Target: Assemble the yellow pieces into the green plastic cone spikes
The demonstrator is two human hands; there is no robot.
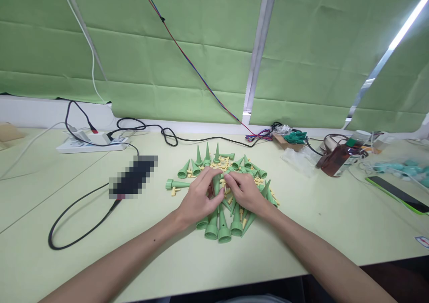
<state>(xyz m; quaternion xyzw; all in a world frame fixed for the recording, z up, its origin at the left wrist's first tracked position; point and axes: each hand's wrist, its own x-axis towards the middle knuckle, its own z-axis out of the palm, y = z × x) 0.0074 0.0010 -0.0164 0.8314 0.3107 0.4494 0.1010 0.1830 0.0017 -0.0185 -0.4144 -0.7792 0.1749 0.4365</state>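
Observation:
A heap of green plastic cone spikes [219, 222] mixed with small pale yellow plugs [224, 162] lies on the light table [301, 231] in front of me. Both hands rest on the middle of the heap. My left hand [199, 198] curls its fingers round an upright green cone [216, 184]. Just right of it, my right hand [246, 191] has its fingers bent and pinched on the same spot; what they pinch is hidden. Several cones stand or lie around both hands.
A white power strip [90, 144] and black cables [77, 222] lie at the left, with a blurred dark device [134, 178]. At the right are a brown bottle [337, 160], clear bags [298, 157], a phone [398, 193] and teal parts [407, 166]. Green blinds hang behind.

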